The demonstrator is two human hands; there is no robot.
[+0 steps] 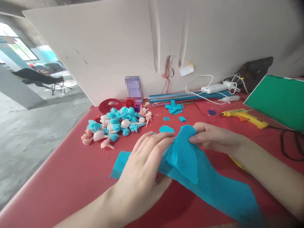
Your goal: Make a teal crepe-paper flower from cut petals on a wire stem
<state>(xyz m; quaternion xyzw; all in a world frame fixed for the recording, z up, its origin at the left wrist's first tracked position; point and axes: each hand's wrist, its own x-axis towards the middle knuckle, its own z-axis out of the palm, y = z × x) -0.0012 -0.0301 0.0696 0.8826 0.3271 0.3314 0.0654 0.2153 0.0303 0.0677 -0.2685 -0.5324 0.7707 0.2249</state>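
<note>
A long strip of thin blue crepe paper (213, 186) stretches across the red table between my hands. My left hand (149, 161) is closed around its middle, fingers on top and the thumb underneath. With thumb and fingertips, my right hand (209, 136) pinches the rounded upper edge of a folded-up part. One end of the strip sticks out left of my left hand, while the other trails to the lower right. Just beyond my fingers lie a rounded blue paper petal (166, 129) and two smaller blue pieces. Part of the strip is hidden behind my left hand.
Blue, white and pink paper roses (116, 122) are heaped at the left. Blue scraps (174, 107) lie farther back. At the right are a yellow glue gun (244, 117) with a black cord, a green board (280, 101) and a white power strip (213, 88). A pale board stands behind.
</note>
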